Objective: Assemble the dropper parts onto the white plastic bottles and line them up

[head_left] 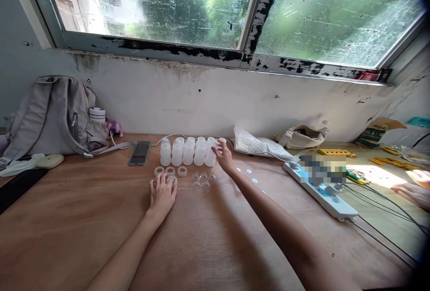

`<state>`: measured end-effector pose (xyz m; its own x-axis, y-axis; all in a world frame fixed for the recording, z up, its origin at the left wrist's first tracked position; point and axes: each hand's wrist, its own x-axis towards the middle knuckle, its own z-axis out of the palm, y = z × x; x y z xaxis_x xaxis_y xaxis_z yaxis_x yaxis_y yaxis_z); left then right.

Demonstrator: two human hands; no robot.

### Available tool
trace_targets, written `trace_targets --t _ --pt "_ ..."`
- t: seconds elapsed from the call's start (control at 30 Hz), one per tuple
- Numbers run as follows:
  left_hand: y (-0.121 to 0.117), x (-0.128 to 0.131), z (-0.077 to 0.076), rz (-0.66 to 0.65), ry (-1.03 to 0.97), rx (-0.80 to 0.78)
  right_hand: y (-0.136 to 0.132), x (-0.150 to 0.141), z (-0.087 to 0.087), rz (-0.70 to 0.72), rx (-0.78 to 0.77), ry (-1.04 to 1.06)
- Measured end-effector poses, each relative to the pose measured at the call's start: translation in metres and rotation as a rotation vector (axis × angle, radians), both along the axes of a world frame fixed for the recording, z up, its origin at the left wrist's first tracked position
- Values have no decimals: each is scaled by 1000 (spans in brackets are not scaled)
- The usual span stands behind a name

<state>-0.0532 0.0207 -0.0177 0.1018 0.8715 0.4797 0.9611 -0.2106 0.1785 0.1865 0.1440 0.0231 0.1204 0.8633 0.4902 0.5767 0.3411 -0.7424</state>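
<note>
Wood, brown and faintly grained, makes the wide bench point(77, 228) that both my forearms point(132, 246) reach across. Against the wall point(151, 98) at its left stands a grey fabric backpack point(57, 112). A long white plastic power strip point(339, 206) lies slantwise on the right, and a crinkled white padded pouch point(253, 144) rests near the wall beyond my right forearm. Ahead of me, five frosted, translucent plastic bottles point(188, 153) stand upright in a row. My right grip point(224, 156) is at the right end of that row, fingers bent and partly spread by the shoulder of the last bottle; I cannot tell whether they close on it. My left grip point(163, 194) lies low and loosely curled, fingertips on one of four translucent whitish plastic rings point(159, 171) in front of the bottles; whether it pinches the ring, I cannot tell. Right of the rings sit five clear, thin-rimmed round pieces point(196, 188), and small white discs point(249, 171) lie near my right forearm.
</note>
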Motion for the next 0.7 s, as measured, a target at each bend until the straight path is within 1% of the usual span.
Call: trace_targets --t 0.07,0.13,0.2,0.27,0.33,0.4,0.43,0.47,0.57,0.7 --pt "0 1 -1 -22 -16 -6 -3 1 4 -16 37 -28" --pt "0 2 -2 -49 -65 1 -13 2 9 -78 125 -70" --pt "1 4 -3 -105 -165 18 -29 3 13 -130 204 -116" --pt "0 7 -2 -202 -308 32 -51 2 11 -97 192 -176" --pt "-2 11 -1 -303 -441 29 -75 -1 2 -23 109 -274" --pt "-6 15 0 -367 -521 4 -95 -7 -13 77 34 -355" --pt "-8 17 1 -383 -542 -15 -102 -10 -22 91 -2 -384" --pt "-10 20 1 -389 -561 -34 -109 -12 -30 74 -42 -408" --pt "-16 25 0 -373 -611 -71 -117 -17 -47 56 -129 -459" --pt "-19 29 3 -378 -606 -96 -116 -16 -52 96 -146 -456"
